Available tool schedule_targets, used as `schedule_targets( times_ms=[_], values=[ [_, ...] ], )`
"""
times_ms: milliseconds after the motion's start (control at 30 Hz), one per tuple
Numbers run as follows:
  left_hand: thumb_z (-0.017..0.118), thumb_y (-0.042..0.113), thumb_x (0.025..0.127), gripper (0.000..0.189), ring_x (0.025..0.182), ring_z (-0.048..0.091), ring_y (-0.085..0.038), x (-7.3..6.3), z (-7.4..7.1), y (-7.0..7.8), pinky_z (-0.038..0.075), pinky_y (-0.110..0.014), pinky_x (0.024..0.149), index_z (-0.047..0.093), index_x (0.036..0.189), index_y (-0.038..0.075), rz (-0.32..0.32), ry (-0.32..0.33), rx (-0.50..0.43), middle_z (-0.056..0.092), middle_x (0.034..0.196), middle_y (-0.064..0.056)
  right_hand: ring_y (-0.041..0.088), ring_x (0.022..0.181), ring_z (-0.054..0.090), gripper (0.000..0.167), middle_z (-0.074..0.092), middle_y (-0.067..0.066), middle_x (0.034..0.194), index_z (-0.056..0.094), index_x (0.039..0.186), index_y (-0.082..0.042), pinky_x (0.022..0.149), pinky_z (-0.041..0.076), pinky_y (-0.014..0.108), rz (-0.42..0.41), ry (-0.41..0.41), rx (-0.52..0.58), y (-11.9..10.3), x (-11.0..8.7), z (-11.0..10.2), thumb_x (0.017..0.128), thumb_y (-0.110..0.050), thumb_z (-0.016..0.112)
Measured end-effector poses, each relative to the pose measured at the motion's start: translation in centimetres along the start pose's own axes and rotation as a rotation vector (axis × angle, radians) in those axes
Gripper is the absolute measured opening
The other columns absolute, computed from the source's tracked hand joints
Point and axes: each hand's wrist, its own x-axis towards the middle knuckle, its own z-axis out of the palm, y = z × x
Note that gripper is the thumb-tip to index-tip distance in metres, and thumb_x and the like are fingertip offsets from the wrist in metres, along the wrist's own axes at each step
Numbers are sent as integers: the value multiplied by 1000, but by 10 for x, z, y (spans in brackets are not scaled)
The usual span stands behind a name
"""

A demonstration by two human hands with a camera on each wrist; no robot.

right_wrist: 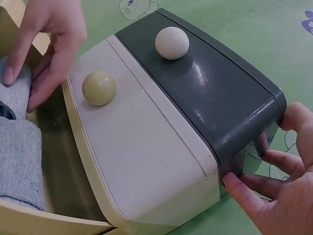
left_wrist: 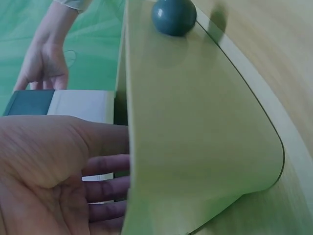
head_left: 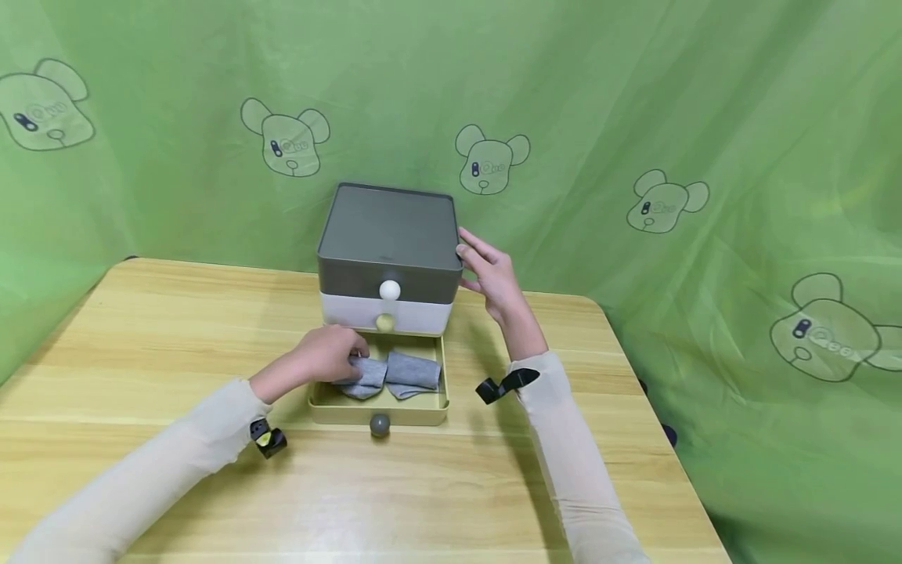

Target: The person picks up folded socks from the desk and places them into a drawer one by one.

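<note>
My left hand (head_left: 326, 354) reaches into the pulled-out bottom drawer (head_left: 412, 417), a pale yellow one with a grey knob (head_left: 380, 425). In the right wrist view, its thumb and fingers pinch a folded grey sock (right_wrist: 17, 90) on the drawer's left side. Beside it lies another folded grey sock (head_left: 413, 370). My right hand (head_left: 496, 286) rests against the right side of the dark grey top section of the drawer box (head_left: 391, 223), fingers extended along the wall. The left wrist view shows the left fingers passing behind the drawer front (left_wrist: 195, 122), which hides their tips.
Above the bottom drawer, the white middle drawer (head_left: 352, 311) with a yellow knob (head_left: 384, 323) and the grey top drawer with a white knob (head_left: 390, 291) are closed. The box stands on a wooden table (head_left: 176, 337) before a green curtain (head_left: 395, 86) printed with bear heads.
</note>
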Motion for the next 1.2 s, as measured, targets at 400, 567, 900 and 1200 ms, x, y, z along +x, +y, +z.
schedule_targets(
  times_ms=[400,567,900,1200],
  values=[
    [68,15,98,20,93,71,-20,-34,-4,15,62,-35,85,73,112,2,202,-8,-661,76,102,-12,21,120,62,47,53,8,151,57,145,-30,105,55,45,-10,12,3,-3,3,-1,99,-24,65],
    [57,23,105,32,97,72,-33,-50,8,26,62,-43,88,69,116,-5,126,-326,-952,73,107,-24,21,120,63,47,53,8,152,57,145,-30,104,55,45,-11,9,5,-3,4,-1,99,-24,65],
    [45,34,109,48,91,74,-20,-67,39,37,63,-36,86,60,128,-8,-48,-639,-1209,75,104,-20,21,118,63,46,54,8,150,58,144,-30,105,55,47,-21,13,8,-2,4,0,99,-24,65],
    [40,39,110,54,89,73,-18,-73,57,36,63,-36,85,58,127,-10,-139,-649,-1290,75,100,-13,20,118,63,46,54,9,150,57,145,-31,104,55,45,-16,0,3,2,1,1,99,-25,65]
  ],
)
